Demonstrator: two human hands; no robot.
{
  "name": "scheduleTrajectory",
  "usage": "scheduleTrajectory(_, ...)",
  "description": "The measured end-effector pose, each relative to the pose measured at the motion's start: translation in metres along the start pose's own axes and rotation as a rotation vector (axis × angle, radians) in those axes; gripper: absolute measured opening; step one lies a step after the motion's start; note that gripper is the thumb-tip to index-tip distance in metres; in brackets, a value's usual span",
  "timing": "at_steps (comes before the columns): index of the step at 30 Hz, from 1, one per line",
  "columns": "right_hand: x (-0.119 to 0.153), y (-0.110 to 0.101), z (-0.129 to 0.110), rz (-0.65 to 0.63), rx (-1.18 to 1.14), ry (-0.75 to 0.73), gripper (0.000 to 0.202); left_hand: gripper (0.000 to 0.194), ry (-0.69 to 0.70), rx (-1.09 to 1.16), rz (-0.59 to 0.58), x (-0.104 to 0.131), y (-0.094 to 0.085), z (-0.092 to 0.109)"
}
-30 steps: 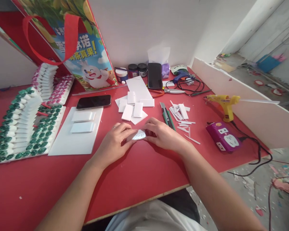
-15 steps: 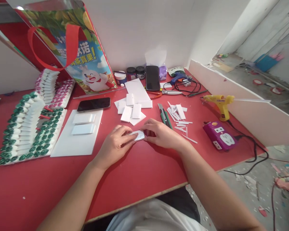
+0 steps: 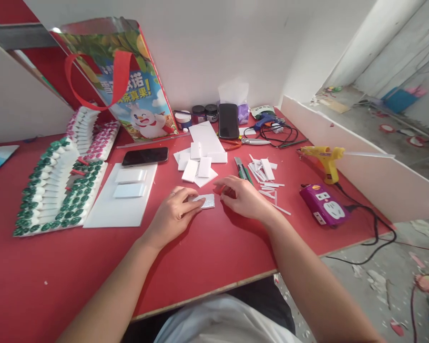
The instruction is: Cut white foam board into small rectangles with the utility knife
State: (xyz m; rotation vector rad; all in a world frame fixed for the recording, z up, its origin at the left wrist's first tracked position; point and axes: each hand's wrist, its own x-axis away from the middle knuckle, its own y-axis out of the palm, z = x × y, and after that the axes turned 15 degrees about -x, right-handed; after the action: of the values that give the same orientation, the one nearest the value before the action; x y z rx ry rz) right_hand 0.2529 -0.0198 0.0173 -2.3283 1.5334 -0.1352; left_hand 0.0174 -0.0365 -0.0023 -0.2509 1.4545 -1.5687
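Note:
A small white piece with a shiny, speckled top is at the middle of the red table. My left hand pinches its left end between thumb and fingers. Just right of the piece, my right hand is held with its fingers curved and a gap between thumb and fingertips, apart from the piece. Beyond the hands is a pile of white rectangular pieces. A green utility knife and thin white strips lie beyond my right hand.
On the left, a white board bears two white blocks, beside a phone and green-dotted work. A yellow glue gun and purple power socket are right. A printed bag stands behind.
My right hand has let go of the small piece and its fingers have parted from it. My left hand still holds the piece. The camera view has shifted slightly.

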Motion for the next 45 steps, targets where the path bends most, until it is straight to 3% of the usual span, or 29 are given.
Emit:
scheduleTrajectory(10,0.003,0.005,0.0,-0.144,0.098,-0.041,0.04,0.026,0.023,-0.031,-0.021,0.0,-0.002,0.0)
scheduleTrajectory(20,0.001,0.01,0.0,-0.148,0.172,-0.135,0.023,0.029,0.029,-0.014,-0.019,-0.001,-0.001,0.0)
scheduleTrajectory(27,0.001,0.009,-0.001,-0.153,0.152,-0.101,0.032,0.024,-0.025,0.059,-0.078,0.002,-0.005,-0.006)
scheduleTrajectory(32,-0.001,0.008,0.0,-0.179,0.186,-0.1,0.034,0.063,-0.147,0.217,-0.231,0.005,-0.022,-0.012)
scheduleTrajectory(37,-0.003,0.006,0.0,-0.19,0.21,-0.12,0.033,0.052,-0.173,0.261,-0.262,0.004,-0.027,-0.013)
scheduleTrajectory(42,-0.003,0.007,-0.003,-0.187,0.232,-0.116,0.03,0.062,-0.199,0.32,-0.219,0.003,-0.023,-0.014)
scheduleTrajectory(45,-0.003,0.007,-0.003,-0.195,0.233,-0.105,0.031,0.056,-0.192,0.331,-0.199,0.002,-0.021,-0.012)
